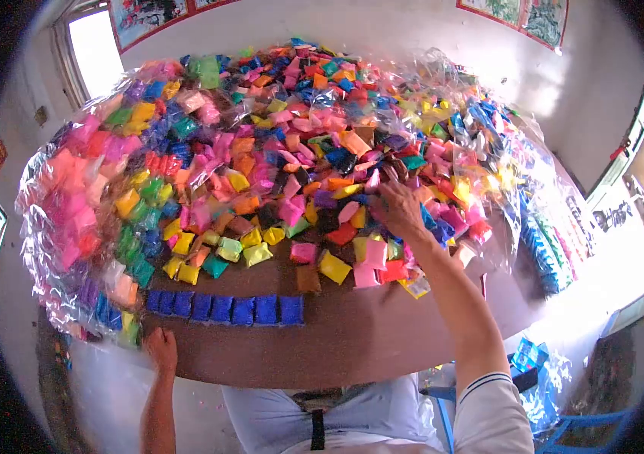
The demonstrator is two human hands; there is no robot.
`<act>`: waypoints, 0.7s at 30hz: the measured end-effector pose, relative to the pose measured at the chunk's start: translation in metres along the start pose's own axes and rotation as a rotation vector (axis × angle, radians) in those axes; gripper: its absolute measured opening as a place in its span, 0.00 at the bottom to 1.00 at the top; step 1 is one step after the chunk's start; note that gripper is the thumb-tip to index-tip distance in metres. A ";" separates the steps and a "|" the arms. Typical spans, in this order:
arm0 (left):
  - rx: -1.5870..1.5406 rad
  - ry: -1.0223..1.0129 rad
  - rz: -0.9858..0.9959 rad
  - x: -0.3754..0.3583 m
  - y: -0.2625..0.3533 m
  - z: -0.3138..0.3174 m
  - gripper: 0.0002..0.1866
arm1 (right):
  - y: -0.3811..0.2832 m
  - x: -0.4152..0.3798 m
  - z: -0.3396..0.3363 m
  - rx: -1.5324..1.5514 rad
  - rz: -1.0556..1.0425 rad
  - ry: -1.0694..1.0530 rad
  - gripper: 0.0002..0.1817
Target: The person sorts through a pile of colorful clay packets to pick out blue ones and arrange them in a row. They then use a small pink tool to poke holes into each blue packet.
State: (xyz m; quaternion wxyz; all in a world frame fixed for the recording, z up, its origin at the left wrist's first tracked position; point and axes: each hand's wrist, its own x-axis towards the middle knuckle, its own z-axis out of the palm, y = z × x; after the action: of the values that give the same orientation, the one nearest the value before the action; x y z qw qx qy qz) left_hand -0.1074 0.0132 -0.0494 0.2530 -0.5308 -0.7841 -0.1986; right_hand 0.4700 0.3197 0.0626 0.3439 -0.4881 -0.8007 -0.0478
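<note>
Packets (pixel 291 159) of bright clay-like stuff, each in its own small clear wrapper, cover most of the round brown surface (pixel 352 340) in pink, orange, yellow, green, blue and purple. Toward the far and side edges many of them sit inside larger clear plastic bags (pixel 72 197), sorted loosely by colour: pinks and reds in the bags at the left, blues and whites in those at the right. Nearer the person the packets lie loose and mixed. Along the near part of the surface a row of blue packets (pixel 223 309) lies side by side in a neat line, apart from the heap. The right hand (pixel 397 208) reaches out into the loose heap with its fingers curled down on the packets there, touching them; whether it has one gripped I cannot tell. The left hand (pixel 160 348) rests at the near left edge of the surface, fingers folded loosely over the rim, holding no packet, just below the left end of the blue row.
</note>
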 end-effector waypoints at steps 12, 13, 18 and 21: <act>0.028 -0.125 -0.055 0.007 0.015 -0.018 0.14 | -0.006 -0.010 0.015 -0.091 0.091 -0.060 0.18; 0.014 -0.081 -0.036 0.005 0.015 -0.018 0.14 | -0.015 -0.011 0.007 -0.112 0.154 -0.001 0.17; -0.037 -0.117 -0.043 0.006 0.008 -0.012 0.14 | -0.019 -0.020 -0.015 -0.003 0.329 0.211 0.13; -0.009 -0.118 -0.043 0.003 0.004 -0.005 0.14 | 0.003 -0.039 -0.035 0.404 0.563 0.307 0.11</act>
State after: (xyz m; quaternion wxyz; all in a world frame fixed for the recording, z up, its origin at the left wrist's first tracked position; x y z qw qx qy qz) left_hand -0.1039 0.0135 -0.0439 0.1996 -0.5258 -0.8079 -0.1759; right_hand 0.5018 0.2777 0.0652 0.5492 -0.5983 -0.5677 0.1348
